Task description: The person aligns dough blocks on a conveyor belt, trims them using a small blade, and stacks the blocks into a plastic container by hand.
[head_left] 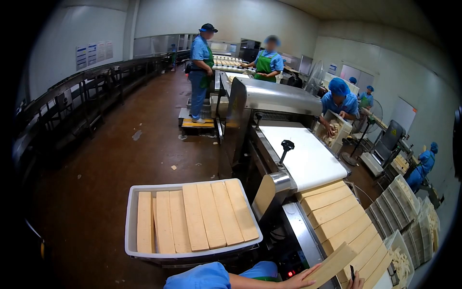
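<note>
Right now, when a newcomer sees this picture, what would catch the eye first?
Probably the white tub of long pale slabs, lower left of centre, bright against the brown floor. Next might come the white belt right of centre, in front of the metal machine, with a slab row at its near end. At the bottom edge, the left hand holds one slab.
</note>
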{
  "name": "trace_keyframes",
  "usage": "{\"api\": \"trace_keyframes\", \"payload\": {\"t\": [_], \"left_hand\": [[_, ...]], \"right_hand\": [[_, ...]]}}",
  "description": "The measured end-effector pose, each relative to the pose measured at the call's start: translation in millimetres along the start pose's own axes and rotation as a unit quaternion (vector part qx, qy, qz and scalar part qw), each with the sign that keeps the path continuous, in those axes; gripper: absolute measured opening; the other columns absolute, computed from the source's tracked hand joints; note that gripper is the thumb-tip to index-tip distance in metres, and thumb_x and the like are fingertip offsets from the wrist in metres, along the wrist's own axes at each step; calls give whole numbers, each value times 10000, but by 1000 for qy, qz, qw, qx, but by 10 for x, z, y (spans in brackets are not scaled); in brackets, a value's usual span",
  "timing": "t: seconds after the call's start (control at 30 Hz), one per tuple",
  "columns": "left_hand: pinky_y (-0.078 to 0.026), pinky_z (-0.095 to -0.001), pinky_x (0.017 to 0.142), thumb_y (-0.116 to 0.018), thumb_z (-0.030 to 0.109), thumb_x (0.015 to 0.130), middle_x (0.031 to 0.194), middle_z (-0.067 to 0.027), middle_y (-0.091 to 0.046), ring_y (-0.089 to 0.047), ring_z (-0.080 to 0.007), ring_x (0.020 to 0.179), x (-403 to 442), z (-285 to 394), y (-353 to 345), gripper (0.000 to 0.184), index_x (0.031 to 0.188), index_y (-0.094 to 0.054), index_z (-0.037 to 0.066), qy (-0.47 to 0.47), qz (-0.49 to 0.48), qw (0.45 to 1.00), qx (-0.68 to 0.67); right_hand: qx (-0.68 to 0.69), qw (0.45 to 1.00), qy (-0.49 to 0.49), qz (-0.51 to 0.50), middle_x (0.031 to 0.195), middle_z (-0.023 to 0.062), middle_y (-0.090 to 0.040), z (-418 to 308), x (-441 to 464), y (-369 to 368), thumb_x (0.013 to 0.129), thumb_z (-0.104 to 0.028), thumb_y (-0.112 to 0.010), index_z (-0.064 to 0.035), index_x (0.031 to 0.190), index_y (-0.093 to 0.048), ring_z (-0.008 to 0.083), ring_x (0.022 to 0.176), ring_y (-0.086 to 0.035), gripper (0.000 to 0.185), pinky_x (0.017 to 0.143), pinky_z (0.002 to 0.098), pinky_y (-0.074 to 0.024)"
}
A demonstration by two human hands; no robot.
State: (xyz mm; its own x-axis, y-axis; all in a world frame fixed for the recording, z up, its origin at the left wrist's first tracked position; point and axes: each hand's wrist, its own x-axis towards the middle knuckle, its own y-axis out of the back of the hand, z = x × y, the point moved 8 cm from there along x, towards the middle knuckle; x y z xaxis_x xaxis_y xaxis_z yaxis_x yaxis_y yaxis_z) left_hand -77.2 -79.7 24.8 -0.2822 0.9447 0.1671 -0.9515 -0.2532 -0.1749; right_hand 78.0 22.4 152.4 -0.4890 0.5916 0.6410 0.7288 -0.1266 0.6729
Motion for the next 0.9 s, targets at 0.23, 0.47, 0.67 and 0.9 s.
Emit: {"api": "trace_keyframes", "payload": {"t": [0.23,0.47,0.67,0.9], "left_hand": [[-214,-372,1096,-626,388,836,1455,-157,-288,-281,-253,1333,90,-196,45,820,1459,-190,82,-74,16,997,9],[-297,-372,1062,-651,353,807,1401,-169,-386,-382,-257,1281,33,-91,71,823,1447,-218,68,-34,49,997,56],[-275,-377,1075,-639,372,819,1422,-166,-350,-349,-258,1301,47,-114,67,830,1458,-196,81,-10,31,999,33],[-138,-336,1124,-516,375,930,1524,-126,-137,-152,-223,1398,161,-193,-23,761,1479,-80,79,-65,-2,997,-39]], "right_hand": [[-10,996,82,18,802,130,-493,-185,259,-72,902,-99,-557,-70,1140,-630,294,694,-497,251,605,384,-417],[-18,997,74,30,815,122,-518,-156,316,-82,905,-124,-565,-73,1110,-642,276,698,-514,225,598,373,-430],[-14,997,70,13,818,120,-522,-52,275,-98,896,-121,-571,-91,1107,-646,273,713,-527,225,604,373,-434],[1,997,59,-54,851,141,-548,-51,53,-195,906,-96,-533,-92,1119,-637,317,755,-550,237,655,394,-456]]}}
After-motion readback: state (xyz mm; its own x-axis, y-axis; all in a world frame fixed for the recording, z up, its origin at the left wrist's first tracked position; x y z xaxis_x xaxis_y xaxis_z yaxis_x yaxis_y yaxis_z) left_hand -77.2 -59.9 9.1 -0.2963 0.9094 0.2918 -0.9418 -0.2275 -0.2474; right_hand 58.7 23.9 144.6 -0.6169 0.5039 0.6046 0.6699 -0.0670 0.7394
